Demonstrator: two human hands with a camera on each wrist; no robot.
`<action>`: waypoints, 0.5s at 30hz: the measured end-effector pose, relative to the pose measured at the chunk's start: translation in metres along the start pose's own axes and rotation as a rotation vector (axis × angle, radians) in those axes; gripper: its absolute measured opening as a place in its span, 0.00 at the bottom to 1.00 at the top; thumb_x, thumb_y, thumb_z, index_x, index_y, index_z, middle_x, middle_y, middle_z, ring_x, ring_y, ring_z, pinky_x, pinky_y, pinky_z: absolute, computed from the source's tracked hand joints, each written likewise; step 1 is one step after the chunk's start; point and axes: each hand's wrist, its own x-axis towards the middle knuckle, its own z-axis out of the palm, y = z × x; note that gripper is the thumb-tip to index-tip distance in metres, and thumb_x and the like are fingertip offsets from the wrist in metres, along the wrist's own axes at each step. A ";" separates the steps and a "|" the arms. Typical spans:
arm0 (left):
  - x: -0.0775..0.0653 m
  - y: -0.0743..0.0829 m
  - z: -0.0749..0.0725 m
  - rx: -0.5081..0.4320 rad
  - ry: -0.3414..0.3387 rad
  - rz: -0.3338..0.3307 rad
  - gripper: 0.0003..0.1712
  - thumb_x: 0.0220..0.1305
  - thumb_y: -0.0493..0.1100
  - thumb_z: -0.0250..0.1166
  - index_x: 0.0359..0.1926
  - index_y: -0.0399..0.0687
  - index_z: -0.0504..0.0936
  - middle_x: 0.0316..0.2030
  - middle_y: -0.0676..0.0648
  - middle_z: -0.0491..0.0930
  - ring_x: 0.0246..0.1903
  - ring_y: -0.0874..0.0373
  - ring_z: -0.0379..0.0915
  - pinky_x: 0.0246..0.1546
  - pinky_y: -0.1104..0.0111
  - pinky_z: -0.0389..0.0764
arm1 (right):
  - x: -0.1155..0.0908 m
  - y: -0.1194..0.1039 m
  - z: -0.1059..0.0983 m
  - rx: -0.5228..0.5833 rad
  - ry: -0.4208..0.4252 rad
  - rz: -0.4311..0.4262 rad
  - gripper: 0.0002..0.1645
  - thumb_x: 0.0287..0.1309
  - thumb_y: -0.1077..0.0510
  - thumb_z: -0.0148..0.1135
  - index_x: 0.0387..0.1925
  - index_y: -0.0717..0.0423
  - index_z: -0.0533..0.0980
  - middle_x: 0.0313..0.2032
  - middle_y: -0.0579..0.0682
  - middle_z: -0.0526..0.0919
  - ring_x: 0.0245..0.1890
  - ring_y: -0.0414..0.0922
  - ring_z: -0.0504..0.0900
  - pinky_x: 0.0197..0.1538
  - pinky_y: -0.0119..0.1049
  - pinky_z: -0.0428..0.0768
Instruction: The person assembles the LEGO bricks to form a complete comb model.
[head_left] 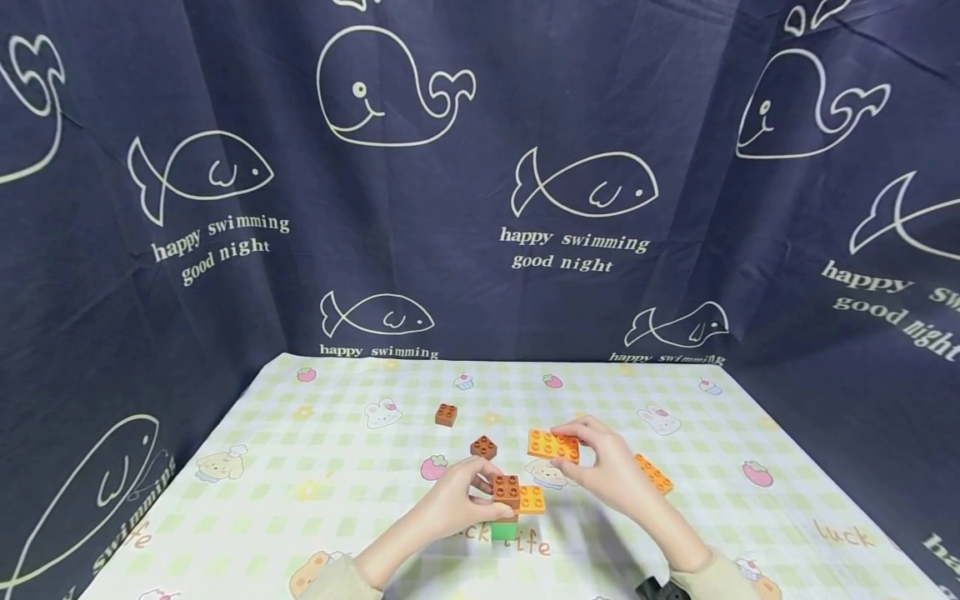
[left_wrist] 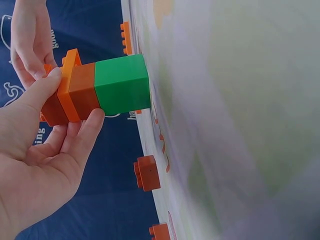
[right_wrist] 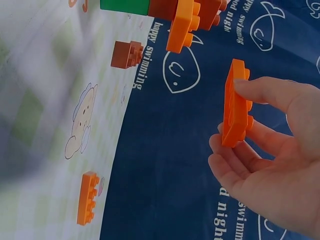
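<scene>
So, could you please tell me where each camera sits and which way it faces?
Head: on the head, looking forward and down at table and curtain; left hand, right hand and forearms show.
Left wrist: on that wrist, facing the stack; left hand and part of the right hand show.
Right wrist: on that wrist, facing the held orange brick; right hand shows.
Both wrist views share the stack.

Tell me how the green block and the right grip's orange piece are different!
The green block is thick and chunky; the orange piece is thin and flat. The green block is at the bottom of the stack; the orange piece is alone in the right grip. The green block's top is covered; the orange piece's top shows. Both are toy bricks.
</scene>
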 end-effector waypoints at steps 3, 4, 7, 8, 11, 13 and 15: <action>0.000 0.000 0.000 0.000 0.001 -0.001 0.21 0.49 0.45 0.73 0.43 0.43 0.76 0.40 0.49 0.76 0.38 0.64 0.74 0.34 0.81 0.79 | -0.001 -0.001 0.000 0.005 -0.010 -0.005 0.21 0.46 0.58 0.72 0.46 0.52 0.80 0.43 0.44 0.81 0.45 0.46 0.79 0.51 0.48 0.80; 0.000 0.000 0.000 -0.001 0.001 -0.002 0.21 0.49 0.45 0.73 0.43 0.43 0.76 0.40 0.49 0.76 0.38 0.64 0.74 0.34 0.81 0.79 | -0.001 -0.002 0.001 0.001 -0.010 -0.010 0.21 0.46 0.58 0.72 0.46 0.52 0.80 0.42 0.44 0.81 0.45 0.45 0.79 0.51 0.48 0.80; 0.000 -0.001 0.000 -0.009 0.001 -0.002 0.21 0.49 0.44 0.73 0.43 0.43 0.76 0.40 0.49 0.76 0.38 0.63 0.74 0.35 0.81 0.79 | -0.002 -0.003 0.001 -0.010 -0.008 -0.034 0.21 0.45 0.59 0.72 0.45 0.52 0.80 0.42 0.43 0.81 0.45 0.44 0.79 0.52 0.47 0.79; 0.000 -0.001 0.000 -0.012 0.001 -0.002 0.21 0.49 0.44 0.73 0.43 0.43 0.77 0.40 0.49 0.76 0.38 0.63 0.74 0.35 0.81 0.79 | -0.002 -0.004 0.002 -0.012 -0.009 -0.042 0.21 0.45 0.59 0.72 0.45 0.52 0.80 0.42 0.43 0.81 0.45 0.44 0.79 0.52 0.47 0.79; 0.000 -0.001 0.000 -0.018 -0.001 0.000 0.22 0.50 0.44 0.73 0.44 0.43 0.76 0.41 0.48 0.76 0.39 0.62 0.75 0.35 0.81 0.80 | -0.002 -0.006 0.002 -0.010 -0.015 -0.073 0.20 0.45 0.59 0.72 0.45 0.52 0.80 0.42 0.43 0.81 0.45 0.44 0.79 0.52 0.47 0.79; 0.000 -0.001 0.000 -0.019 -0.003 0.003 0.22 0.50 0.44 0.73 0.44 0.42 0.76 0.41 0.48 0.76 0.39 0.61 0.75 0.35 0.81 0.80 | -0.003 -0.007 0.003 -0.001 -0.029 -0.086 0.20 0.46 0.59 0.71 0.45 0.52 0.80 0.42 0.43 0.81 0.45 0.45 0.79 0.52 0.47 0.79; 0.000 -0.001 0.000 -0.021 -0.005 0.005 0.22 0.50 0.44 0.73 0.44 0.42 0.76 0.42 0.48 0.76 0.39 0.61 0.75 0.35 0.81 0.80 | -0.003 -0.007 0.004 0.010 -0.044 -0.091 0.20 0.47 0.59 0.71 0.45 0.52 0.80 0.42 0.43 0.80 0.46 0.46 0.80 0.52 0.47 0.79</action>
